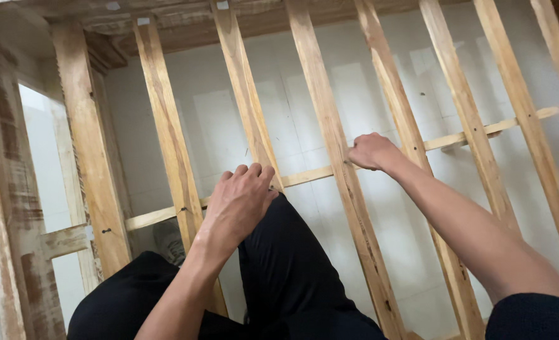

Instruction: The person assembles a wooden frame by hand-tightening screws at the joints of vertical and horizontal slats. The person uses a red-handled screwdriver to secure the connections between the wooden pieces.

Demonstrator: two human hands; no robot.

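Two fists: left hand [238, 201] grips one wooden slat [254, 126], right hand [370, 151] its neighbour [320, 94].

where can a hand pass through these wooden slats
Open gaps lie between the slats above the thin cross strip, with white wall behind. It is crowded where the left hand, knee and right hand meet the strip.

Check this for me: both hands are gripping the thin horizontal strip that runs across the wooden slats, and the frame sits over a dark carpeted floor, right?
Not quite. The head view shows the left hand and right hand on the thin horizontal strip across the wooden slats, but the floor beneath is pale and smooth, not dark carpet.
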